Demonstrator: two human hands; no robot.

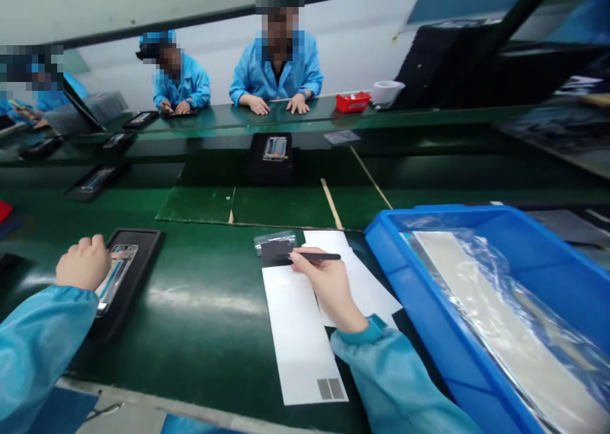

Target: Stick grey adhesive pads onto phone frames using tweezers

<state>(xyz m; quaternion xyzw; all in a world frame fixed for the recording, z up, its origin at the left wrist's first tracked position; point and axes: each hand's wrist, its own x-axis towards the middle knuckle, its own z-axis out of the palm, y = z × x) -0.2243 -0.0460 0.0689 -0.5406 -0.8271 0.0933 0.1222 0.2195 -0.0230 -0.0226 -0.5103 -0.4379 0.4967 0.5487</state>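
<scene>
Along the near part of the green worktop [204,319], the right hand [328,288] pinches slim black tweezers [318,256] at a dark film piece [274,253] on a white sheet [295,339]. The film looks light and limp, probably best taken by an edge. The clenched left hand [83,262] rests on a stiff phone frame [117,275] in a black tray [149,246].

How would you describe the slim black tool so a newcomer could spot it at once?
At lower right sits a blue plastic bin; just left of it, white sheets lie on the green bench. The thing is the slim black tool held in the right hand above those sheets, its end over a dark square piece.
</scene>
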